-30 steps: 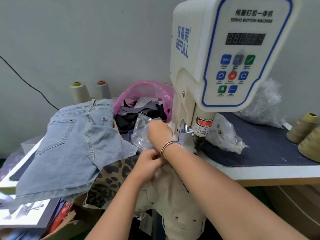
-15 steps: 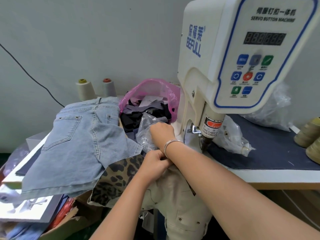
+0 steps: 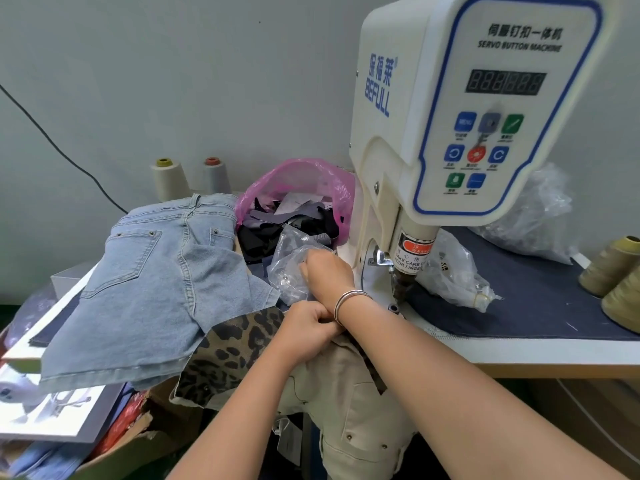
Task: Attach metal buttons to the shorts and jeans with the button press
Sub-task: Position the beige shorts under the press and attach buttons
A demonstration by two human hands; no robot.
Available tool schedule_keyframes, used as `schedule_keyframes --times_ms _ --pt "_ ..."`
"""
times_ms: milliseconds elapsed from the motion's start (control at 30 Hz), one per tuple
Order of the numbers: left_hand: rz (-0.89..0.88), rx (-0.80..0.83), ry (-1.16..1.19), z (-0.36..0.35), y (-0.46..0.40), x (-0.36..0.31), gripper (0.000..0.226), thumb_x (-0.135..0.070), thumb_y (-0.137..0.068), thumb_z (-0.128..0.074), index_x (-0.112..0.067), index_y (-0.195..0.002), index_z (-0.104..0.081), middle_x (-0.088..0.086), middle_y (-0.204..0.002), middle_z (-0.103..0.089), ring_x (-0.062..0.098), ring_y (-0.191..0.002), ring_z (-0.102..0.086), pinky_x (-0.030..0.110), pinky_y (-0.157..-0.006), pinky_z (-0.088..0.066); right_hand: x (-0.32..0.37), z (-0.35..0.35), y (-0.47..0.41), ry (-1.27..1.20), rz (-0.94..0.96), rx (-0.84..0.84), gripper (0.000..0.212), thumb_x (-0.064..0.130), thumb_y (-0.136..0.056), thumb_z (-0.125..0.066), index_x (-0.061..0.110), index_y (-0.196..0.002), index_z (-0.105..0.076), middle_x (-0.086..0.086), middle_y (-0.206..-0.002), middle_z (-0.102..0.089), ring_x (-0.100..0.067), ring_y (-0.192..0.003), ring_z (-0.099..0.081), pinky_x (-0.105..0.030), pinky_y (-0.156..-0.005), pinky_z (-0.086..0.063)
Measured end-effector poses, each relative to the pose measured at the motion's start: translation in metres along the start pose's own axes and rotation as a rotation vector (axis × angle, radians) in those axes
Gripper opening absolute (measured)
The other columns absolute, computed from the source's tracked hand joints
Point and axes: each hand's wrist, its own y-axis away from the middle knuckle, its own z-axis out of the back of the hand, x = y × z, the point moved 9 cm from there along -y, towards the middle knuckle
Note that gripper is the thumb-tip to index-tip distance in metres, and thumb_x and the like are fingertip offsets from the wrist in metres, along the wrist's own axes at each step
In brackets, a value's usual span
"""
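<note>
Reaching my right hand (image 3: 323,271) into the clear bag (image 3: 289,268) left of the press (image 3: 450,133), fingers hidden. My left hand (image 3: 306,329) grips beige shorts (image 3: 349,393); no button looks pressed yet.

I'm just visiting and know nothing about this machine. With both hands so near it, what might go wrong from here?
1. The right hand reaches into a clear plastic bag right beside the press head, whose label warns about fingers; a pinch seems possible.
2. The left hand grips the beige shorts, which hang off the table edge; they might slip.
3. The light blue jeans overhang a cluttered pile and may slide off.
</note>
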Motion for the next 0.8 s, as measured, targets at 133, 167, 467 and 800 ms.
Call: schedule_keyframes --times_ms 133,167,467,800 --pt "0.005 0.005 0.009 0.000 -0.001 0.001 0.045 -0.002 -0.077 -0.068 -0.030 -0.043 -0.060 -0.016 -0.042 -0.052 -0.005 -0.042 -0.041 0.011 -0.049 -0.034 -0.001 -0.001 -0.002 -0.005 0.009 -0.009 0.019 0.013 -0.095 -0.042 0.008 -0.101 -0.059 -0.010 -0.100 -0.064 -0.030 -0.090 -0.060 -0.032 -0.067 -0.038" --pt "0.005 0.004 0.014 0.000 -0.001 0.002 0.044 -0.002 -0.077 -0.068 -0.030 -0.044 -0.061 -0.016 -0.043 -0.052 -0.004 -0.044 -0.042 0.012 -0.049 -0.034 -0.002 -0.001 -0.002 -0.021 0.007 -0.016 0.019 0.013 -0.094 -0.042 0.009 -0.100 -0.059 -0.009 -0.098 -0.064 -0.029 -0.088 -0.059 -0.032 -0.066 -0.038" --pt "-0.026 0.015 0.053 0.002 0.005 -0.011 0.034 0.000 -0.081 -0.066 -0.028 -0.061 -0.071 -0.010 -0.058 -0.066 0.000 -0.056 -0.056 0.018 -0.058 -0.044 -0.018 0.029 0.030 -0.671 -0.111 -0.225 0.007 0.026 -0.092 -0.057 0.022 -0.089 -0.062 0.013 -0.077 -0.061 -0.001 -0.070 -0.056 -0.021 -0.065 -0.045" --pt "0.006 -0.016 0.207 0.007 0.005 -0.011 0.020 -0.004 -0.087 -0.068 -0.021 -0.079 -0.076 -0.006 -0.080 -0.075 0.001 -0.079 -0.067 0.012 -0.073 -0.048 -0.057 0.074 0.162 -0.977 -0.006 -0.039 0.020 0.014 -0.087 -0.066 0.031 -0.075 -0.069 0.009 -0.062 -0.063 -0.002 -0.054 -0.057 -0.014 -0.053 -0.045"
